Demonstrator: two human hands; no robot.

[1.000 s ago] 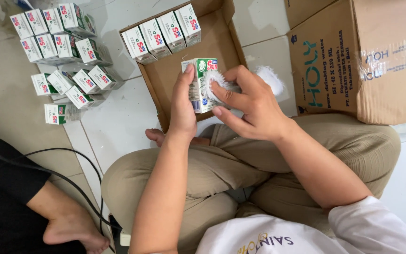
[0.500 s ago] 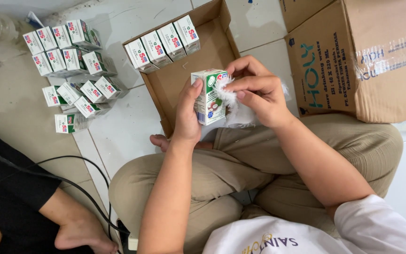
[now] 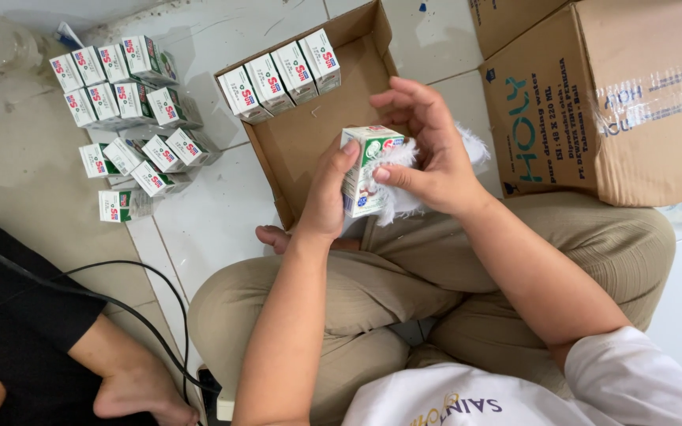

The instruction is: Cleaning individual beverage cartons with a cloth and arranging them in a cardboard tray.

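Observation:
My left hand point(image 3: 327, 197) grips a small green and white drink carton point(image 3: 366, 158) from below and the side, above my lap. My right hand point(image 3: 428, 150) presses a white cloth point(image 3: 404, 201) against the carton's top and right side. Just beyond the hands lies a shallow open cardboard tray point(image 3: 301, 150) with a row of several matching cartons point(image 3: 282, 75) along its far edge. I sit cross-legged in tan trousers on the tiled floor.
Several more cartons point(image 3: 128, 110) stand and lie in a cluster on the floor at the left. A large taped cardboard box point(image 3: 617, 102) stands at the right. Another person's foot point(image 3: 140, 394) and black clothing sit at bottom left, beside a black cable point(image 3: 144, 276).
The carton has turned in my left hand, and my right hand with the cloth has shifted over its top and side. The view has drifted slightly.

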